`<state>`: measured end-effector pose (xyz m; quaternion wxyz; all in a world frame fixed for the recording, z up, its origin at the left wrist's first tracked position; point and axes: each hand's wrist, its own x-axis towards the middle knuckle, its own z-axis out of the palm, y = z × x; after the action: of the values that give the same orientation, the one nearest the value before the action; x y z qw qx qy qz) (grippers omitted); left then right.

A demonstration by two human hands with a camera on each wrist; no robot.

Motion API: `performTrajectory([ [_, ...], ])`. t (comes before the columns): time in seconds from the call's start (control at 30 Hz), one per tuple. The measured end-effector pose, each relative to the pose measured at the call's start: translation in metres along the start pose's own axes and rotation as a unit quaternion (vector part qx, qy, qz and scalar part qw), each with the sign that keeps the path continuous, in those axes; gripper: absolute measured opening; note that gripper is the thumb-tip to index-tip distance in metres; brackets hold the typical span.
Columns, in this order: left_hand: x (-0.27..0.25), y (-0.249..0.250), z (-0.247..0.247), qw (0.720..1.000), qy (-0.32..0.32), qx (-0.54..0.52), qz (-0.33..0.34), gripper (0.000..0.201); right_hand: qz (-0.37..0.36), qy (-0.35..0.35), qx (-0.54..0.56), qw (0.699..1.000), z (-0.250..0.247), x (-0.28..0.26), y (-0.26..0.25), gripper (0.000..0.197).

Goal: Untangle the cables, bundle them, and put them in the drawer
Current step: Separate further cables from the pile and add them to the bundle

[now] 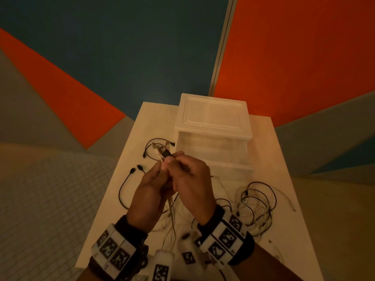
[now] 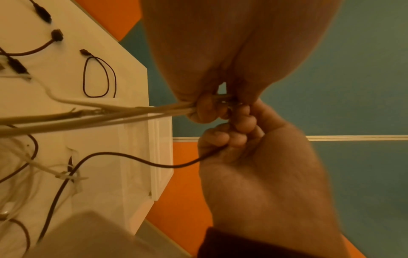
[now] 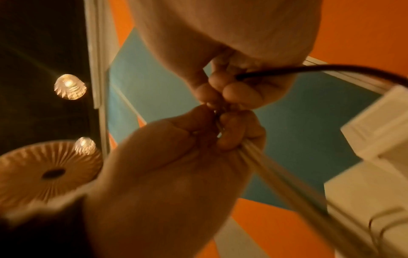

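Observation:
Both hands are raised above the white table [image 1: 146,122], pressed together at the fingertips. My left hand [image 1: 156,177] grips a bunch of white cables [image 2: 110,111] that trail down to the table. My right hand [image 1: 182,167] holds a black cable [image 2: 132,158] in its curled fingers, seen also in the right wrist view as the black cable [image 3: 309,68]. Several plugs [image 1: 162,152], one black, stick up past the fingertips. The translucent plastic drawer unit [image 1: 213,134] stands just behind the hands, with its drawers closed.
A tangle of black and white cables [image 1: 257,205] lies on the table's right side. A black cable [image 1: 123,189] curves along the left edge, and a small black loop [image 1: 151,148] lies beside the drawer unit. Tiled floor surrounds the narrow table.

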<state>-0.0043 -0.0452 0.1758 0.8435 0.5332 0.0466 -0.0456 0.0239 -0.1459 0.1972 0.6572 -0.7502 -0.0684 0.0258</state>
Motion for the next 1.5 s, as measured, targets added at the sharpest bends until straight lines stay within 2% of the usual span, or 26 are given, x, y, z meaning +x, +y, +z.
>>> performTrajectory([
  [0.1, -0.003, 0.0, 0.002, 1.0, -0.004, -0.011, 0.005, 0.038, 0.063, -0.01, 0.05, 0.997, 0.0, 0.002, 0.0, 0.038],
  [0.2, -0.003, 0.0, 0.002, 1.0, -0.002, 0.006, 0.026, 0.04, 0.103, -0.022, 0.036, 0.994, -0.001, 0.001, 0.002, 0.049],
  [0.37, -0.002, -0.002, -0.002, 0.999, 0.025, 0.023, 0.035, 0.027, 0.14, -0.1, 0.066, 0.983, -0.009, -0.002, 0.003, 0.032],
  [0.47, 0.0, -0.001, -0.007, 0.999, 0.038, 0.021, 0.029, 0.028, 0.097, -0.134, 0.035, 0.986, -0.018, -0.005, 0.003, 0.02],
  [0.53, 0.001, -0.001, -0.008, 0.998, 0.038, 0.038, 0.024, 0.032, 0.065, -0.114, 0.022, 0.991, -0.019, -0.007, 0.005, 0.017],
  [0.67, 0.002, -0.002, -0.004, 0.999, 0.023, 0.012, 0.018, 0.033, 0.066, -0.075, 0.045, 0.994, -0.015, -0.002, 0.009, 0.017],
  [0.83, 0.009, 0.0, -0.012, 0.999, 0.026, -0.012, 0.026, 0.022, 0.005, -0.145, -0.063, 0.987, -0.022, -0.002, 0.022, 0.02],
  [0.93, 0.012, -0.001, -0.017, 0.999, 0.027, -0.031, 0.028, 0.024, -0.027, -0.167, -0.115, 0.979, -0.03, -0.006, 0.039, 0.02],
  [1.07, 0.014, -0.006, -0.018, 0.997, 0.023, -0.062, 0.04, 0.024, -0.03, -0.187, -0.124, 0.974, -0.042, -0.015, 0.063, 0.022],
  [1.2, 0.018, -0.001, -0.031, 0.995, 0.05, -0.074, 0.043, 0.028, -0.031, -0.197, -0.172, 0.965, -0.055, -0.031, 0.099, 0.023],
  [1.5, 0.019, -0.007, -0.059, 0.992, 0.069, 0.069, 0.077, 0.024, -0.002, -0.171, -0.186, 0.968, -0.09, -0.064, 0.153, 0.033],
])
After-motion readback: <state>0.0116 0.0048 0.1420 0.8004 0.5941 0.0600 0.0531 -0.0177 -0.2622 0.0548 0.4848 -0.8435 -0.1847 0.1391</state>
